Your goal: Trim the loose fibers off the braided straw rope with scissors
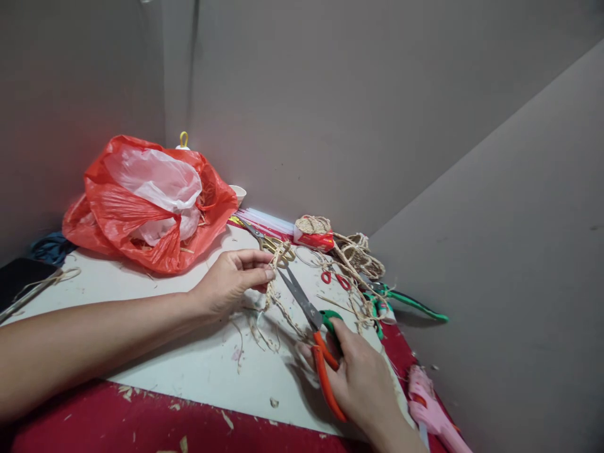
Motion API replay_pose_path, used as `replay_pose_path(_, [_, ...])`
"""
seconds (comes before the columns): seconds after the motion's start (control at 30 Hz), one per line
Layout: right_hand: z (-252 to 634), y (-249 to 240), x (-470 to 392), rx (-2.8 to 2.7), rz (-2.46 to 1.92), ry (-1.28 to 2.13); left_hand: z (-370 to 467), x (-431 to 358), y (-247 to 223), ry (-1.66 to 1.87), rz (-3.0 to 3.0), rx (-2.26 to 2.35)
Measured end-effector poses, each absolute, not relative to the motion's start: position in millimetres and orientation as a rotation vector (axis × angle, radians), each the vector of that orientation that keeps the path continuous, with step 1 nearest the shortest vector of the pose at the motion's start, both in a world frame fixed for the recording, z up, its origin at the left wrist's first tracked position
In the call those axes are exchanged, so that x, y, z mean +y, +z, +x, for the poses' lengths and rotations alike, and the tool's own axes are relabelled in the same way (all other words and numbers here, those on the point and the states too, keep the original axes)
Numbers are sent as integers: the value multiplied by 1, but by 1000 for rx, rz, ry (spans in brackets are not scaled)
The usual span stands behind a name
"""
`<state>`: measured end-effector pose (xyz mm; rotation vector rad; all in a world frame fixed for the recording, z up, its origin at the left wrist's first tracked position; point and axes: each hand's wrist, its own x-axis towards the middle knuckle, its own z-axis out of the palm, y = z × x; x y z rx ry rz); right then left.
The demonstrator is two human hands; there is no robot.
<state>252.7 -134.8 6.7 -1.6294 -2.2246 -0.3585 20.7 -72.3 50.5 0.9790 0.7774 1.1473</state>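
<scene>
My left hand [238, 280] pinches a thin braided straw cord [270, 294] between thumb and fingers, above the white board [189, 371]. The cord's lower part trails down to the right, with loose strands under it. In my right hand [361, 377] are scissors [302, 299] with orange and green handles. Their blades are a little apart and point up at the cord close to my left fingertips; whether they touch it I cannot tell. Behind the cord lie gold-handled scissors [271, 244], partly hidden by it.
A red plastic bag [117, 233] with a white bag inside stands at the back left. Coiled braids [361, 255], red-handled scissors [342, 281] and green-handled pliers [415, 303] lie along the right. A pink glue gun [431, 402] rests near the right edge. Grey walls [330, 113] enclose the back.
</scene>
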Motion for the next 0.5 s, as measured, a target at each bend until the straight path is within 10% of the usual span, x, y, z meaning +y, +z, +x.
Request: replay_pose_path(0.5, [252, 9, -129, -2131, -1689, -664, 23, -74, 42, 1158, 1253, 923])
